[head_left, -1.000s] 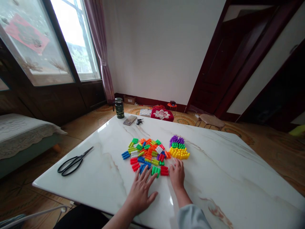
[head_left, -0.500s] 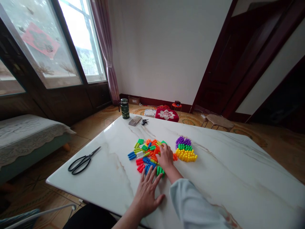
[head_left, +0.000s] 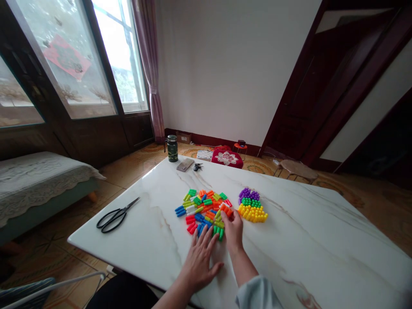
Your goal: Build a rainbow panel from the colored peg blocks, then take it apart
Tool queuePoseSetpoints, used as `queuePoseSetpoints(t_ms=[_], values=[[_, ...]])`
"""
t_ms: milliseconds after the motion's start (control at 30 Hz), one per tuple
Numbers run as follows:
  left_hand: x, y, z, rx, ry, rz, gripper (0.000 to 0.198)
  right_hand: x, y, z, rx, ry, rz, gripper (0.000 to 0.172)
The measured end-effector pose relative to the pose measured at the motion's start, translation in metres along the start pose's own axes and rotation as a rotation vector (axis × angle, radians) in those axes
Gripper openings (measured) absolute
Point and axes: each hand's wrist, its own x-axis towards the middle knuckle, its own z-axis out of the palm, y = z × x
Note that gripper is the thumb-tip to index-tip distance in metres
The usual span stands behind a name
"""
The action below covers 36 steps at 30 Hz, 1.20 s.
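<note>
Head view, single camera, looking forward and down. Left hand (head_left: 201, 259) lies palm down on the white marbled bench (head_left: 305, 240), fingers (head_left: 209, 240) spread flat and gripping nothing; the fingertips end just short of the near edge of a loose pile of coloured plastic peg pieces (head_left: 201, 206). The pile sits at mid-bench and mixes blue, red, green, yellow, orange and white pieces, lying flat and touching one another. Right hand (head_left: 233, 229) is just right of the left hand, knuckles up, wrist coming from a pale sleeve (head_left: 257, 294). Its fingers are curled, with tips on an orange peg piece (head_left: 226, 210) at the right edge of the pile; whether that piece is pinched or only touched cannot be told from this angle. Just right of the pile, apart from it by a narrow gap, stands an assembled peg block (head_left: 252, 207): a purple row farthest away, green in the middle, yellow nearest. Black scissors (head_left: 116, 214) lie closed near the left edge of the bench, well apart from both hands. At the far corner are a green camouflage flask (head_left: 172, 148), upright, a phone (head_left: 185, 165) lying flat, and a bunch of keys (head_left: 196, 166) beside it. Beyond the bench, on the floor, sits a red cushion (head_left: 227, 157); a bed (head_left: 35, 180) is at left under the window.
</note>
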Motion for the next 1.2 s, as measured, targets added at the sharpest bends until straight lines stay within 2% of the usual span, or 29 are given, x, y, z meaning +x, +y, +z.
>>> queuePoseSetpoints(t_ms=[100, 167, 267, 333, 400, 500, 600, 700, 767, 833, 900, 1067, 1133, 1200], values=[[0.001, -0.002, 0.002, -0.020, 0.049, 0.009, 0.070, -0.037, 0.008, -0.014, 0.278, -0.035, 0.331, 0.045], [0.001, -0.003, 0.002, -0.060, 0.091, 0.019, 0.061, -0.057, 0.012, -0.023, 0.373, -0.044, 0.423, 0.047], [0.001, -0.003, -0.003, -0.184, 0.179, 0.001, 0.038, -0.074, 0.013, -0.036, 0.385, -0.034, 0.479, 0.052], [0.001, 0.001, -0.007, -0.301, 0.255, -0.068, 0.035, -0.079, 0.012, -0.043, 0.351, -0.010, 0.488, 0.054], [0.003, 0.008, -0.011, -0.421, 0.334, -0.196, 0.031, -0.084, 0.010, -0.047, 0.333, 0.004, 0.499, 0.055], [0.010, 0.024, -0.009, -0.600, 0.327, -0.374, 0.025, -0.091, 0.008, -0.050, 0.342, -0.038, 0.519, 0.051], [0.015, 0.039, 0.000, -0.678, 0.260, -0.400, 0.023, -0.098, 0.010, -0.050, 0.365, -0.084, 0.511, 0.045], [0.010, 0.044, 0.011, -0.635, 0.308, -0.401, 0.018, -0.098, 0.017, -0.052, 0.402, 0.000, 0.482, 0.045], [0.005, 0.041, 0.015, -0.600, 0.326, -0.409, 0.017, -0.095, 0.022, -0.054, 0.456, 0.103, 0.465, 0.048], [0.006, 0.034, 0.015, -0.565, 0.322, -0.408, 0.018, -0.093, 0.026, -0.056, 0.497, 0.151, 0.454, 0.050], [0.015, 0.025, 0.010, -0.520, 0.317, -0.398, 0.020, -0.093, 0.028, -0.057, 0.481, 0.115, 0.428, 0.048], [0.054, -0.003, -0.004, -0.364, 0.317, -0.360, 0.030, -0.100, 0.027, -0.058, 0.326, -0.004, 0.329, 0.042], [0.059, -0.010, -0.004, -0.287, 0.302, -0.325, 0.037, -0.101, 0.028, -0.058, 0.292, -0.011, 0.309, 0.042], [0.054, -0.013, 0.001, -0.180, 0.293, -0.282, 0.042, -0.102, 0.030, -0.058, 0.295, -0.007, 0.304, 0.042]])
